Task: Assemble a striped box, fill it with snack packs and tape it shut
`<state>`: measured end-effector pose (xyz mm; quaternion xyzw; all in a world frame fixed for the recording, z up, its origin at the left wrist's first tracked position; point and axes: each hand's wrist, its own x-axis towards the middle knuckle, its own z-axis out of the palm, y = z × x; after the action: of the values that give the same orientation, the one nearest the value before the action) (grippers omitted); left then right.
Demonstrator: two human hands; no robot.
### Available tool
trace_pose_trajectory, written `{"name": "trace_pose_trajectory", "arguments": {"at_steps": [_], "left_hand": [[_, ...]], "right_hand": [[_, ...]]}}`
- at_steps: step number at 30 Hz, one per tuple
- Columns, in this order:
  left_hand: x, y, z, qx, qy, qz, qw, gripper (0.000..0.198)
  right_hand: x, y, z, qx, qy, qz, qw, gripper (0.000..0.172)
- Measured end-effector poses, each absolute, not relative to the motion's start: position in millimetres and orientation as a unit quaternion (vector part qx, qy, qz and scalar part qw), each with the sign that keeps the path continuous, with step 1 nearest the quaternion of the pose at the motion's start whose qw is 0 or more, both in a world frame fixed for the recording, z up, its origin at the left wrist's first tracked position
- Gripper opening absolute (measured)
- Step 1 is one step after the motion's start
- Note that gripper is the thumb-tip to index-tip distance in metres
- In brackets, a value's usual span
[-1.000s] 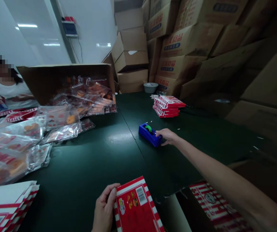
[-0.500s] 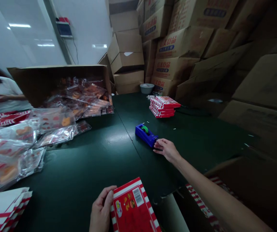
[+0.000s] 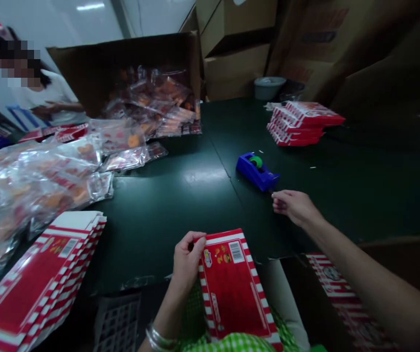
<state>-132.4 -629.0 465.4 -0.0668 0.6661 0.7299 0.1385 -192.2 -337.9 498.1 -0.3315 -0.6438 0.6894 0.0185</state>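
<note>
My left hand [image 3: 187,259] grips the upper left edge of a flat red box [image 3: 232,283] with white stripes and a barcode, tilted up at the table's front edge. My right hand [image 3: 294,205] is pinched at the cutter end of a blue tape dispenser [image 3: 255,173], which carries a green-cored roll [image 3: 256,162]. A thin end of tape appears to be between those fingertips, though it is barely visible. To the left lies a fanned stack of similar red striped boxes [image 3: 30,283].
Clear packets [image 3: 59,181] spread over the left of the dark green table [image 3: 165,210]. More packets spill from an open carton [image 3: 85,73]. Several finished-looking red boxes [image 3: 301,124] are stacked at the back right near a grey bowl [image 3: 269,88]. Another person [image 3: 57,95] is at the far left.
My view has tipped down and shifted left. My right hand's fingers have closed into a pinch at the dispenser's end. My left hand still has the red box.
</note>
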Motion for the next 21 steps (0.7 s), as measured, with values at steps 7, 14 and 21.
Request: {"name": "trace_pose_trajectory", "arguments": {"at_steps": [7, 14, 21], "left_hand": [[-124.6, -629.5, 560.8, 0.215, 0.733, 0.585, -0.274, 0.016], [-124.2, -615.2, 581.4, 0.466, 0.692, 0.318, -0.450, 0.022], [-119.2, -622.7, 574.3, 0.529, 0.714, 0.222, -0.401, 0.021]], "right_hand": [[-102.9, -420.3, 587.8, -0.021, -0.589, 0.806, 0.053, 0.027], [-93.3, -447.0, 593.0, 0.026, -0.480, 0.876, -0.028, 0.030], [-91.7, -447.1, 567.0, -0.017, -0.471, 0.881, -0.052, 0.038]]}}
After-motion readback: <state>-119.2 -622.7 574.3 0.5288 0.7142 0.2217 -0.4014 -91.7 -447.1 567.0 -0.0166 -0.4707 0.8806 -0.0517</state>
